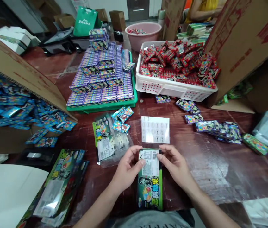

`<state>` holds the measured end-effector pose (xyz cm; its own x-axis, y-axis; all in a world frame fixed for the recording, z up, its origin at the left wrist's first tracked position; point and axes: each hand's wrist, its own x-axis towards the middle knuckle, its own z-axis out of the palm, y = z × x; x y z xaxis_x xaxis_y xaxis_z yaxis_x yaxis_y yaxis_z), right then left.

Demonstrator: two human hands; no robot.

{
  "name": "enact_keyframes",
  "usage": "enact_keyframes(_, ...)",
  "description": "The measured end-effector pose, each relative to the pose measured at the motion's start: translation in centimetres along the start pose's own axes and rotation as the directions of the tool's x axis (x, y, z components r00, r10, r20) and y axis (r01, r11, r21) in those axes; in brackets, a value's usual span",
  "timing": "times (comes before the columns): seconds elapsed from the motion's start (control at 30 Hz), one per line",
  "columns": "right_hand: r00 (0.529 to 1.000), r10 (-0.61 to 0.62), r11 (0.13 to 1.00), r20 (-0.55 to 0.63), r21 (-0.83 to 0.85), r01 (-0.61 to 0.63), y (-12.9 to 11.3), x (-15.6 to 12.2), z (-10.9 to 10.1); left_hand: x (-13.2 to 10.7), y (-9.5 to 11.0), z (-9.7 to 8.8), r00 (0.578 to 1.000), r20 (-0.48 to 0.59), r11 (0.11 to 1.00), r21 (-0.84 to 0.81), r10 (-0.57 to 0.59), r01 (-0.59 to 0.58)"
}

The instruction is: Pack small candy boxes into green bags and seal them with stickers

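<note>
Between my two hands lies a green and black candy package [150, 186] with a white printed label at its far end. My left hand [130, 166] grips its left edge, thumb on the label. On the other side my right hand [175, 164] holds the right edge, thumb pressed near the barcode. Just beyond is a white sheet of round stickers [155, 129]. Left of it, another green package [102, 139] and a clear plastic bag [121, 145] lie together, with several small blue packets [121, 126] at the far end.
A green tray [100, 107] bears stacked purple boxes. A white crate [171, 87] holds red packets. Cardboard boxes [22, 72] flank both sides, blue packets spilling at left. Purple packets [228, 131] lie at right; stacked packages [62, 177] lie near left. A person [202, 11] sits beyond.
</note>
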<state>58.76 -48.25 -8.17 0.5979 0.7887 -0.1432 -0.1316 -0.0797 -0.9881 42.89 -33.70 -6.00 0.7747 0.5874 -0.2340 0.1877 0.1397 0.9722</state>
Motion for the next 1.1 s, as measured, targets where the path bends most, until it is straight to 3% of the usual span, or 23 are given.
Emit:
enact_keyframes(0.13,0.99,-0.077,0.981,0.119,-0.167,0.096,-1.0,0.8,0.2,0.7,0.4,-0.7,0.995,-0.092,0.995,0.089,0.049,-0.041)
enact_keyframes(0.3,0.984,-0.13,0.969,0.12,-0.195,0.152,-1.3,1.7,0.6,1.3,0.8,-1.3,0.983,-0.178,0.999,-0.01,-0.04,0.039)
enact_keyframes(0.43,0.978,-0.088,0.963,0.19,-0.235,0.132,-1.9,2.3,0.8,1.4,1.8,-1.9,0.993,-0.088,0.994,0.07,-0.079,0.085)
enact_keyframes(0.63,0.972,0.211,0.962,0.105,-0.197,-0.188,-3.8,3.8,1.4,2.7,3.2,-2.5,0.984,-0.041,0.979,0.108,-0.171,0.174)
enact_keyframes(0.77,0.944,0.299,0.948,0.141,-0.159,-0.277,-4.2,4.5,1.1,3.3,3.2,-3.2,0.978,0.02,0.973,0.106,-0.209,0.206)
enact_keyframes(0.97,0.918,0.245,0.967,0.311,-0.149,-0.208,-3.9,4.3,-0.3,3.1,2.4,-4.0,0.975,0.129,0.982,0.074,-0.183,0.175)
enact_keyframes(1.1,0.9,0.157,0.963,0.406,-0.267,-0.048,-4.5,5.2,-1.1,3.7,2.7,-4.2,0.977,0.171,0.982,0.163,-0.127,0.099)
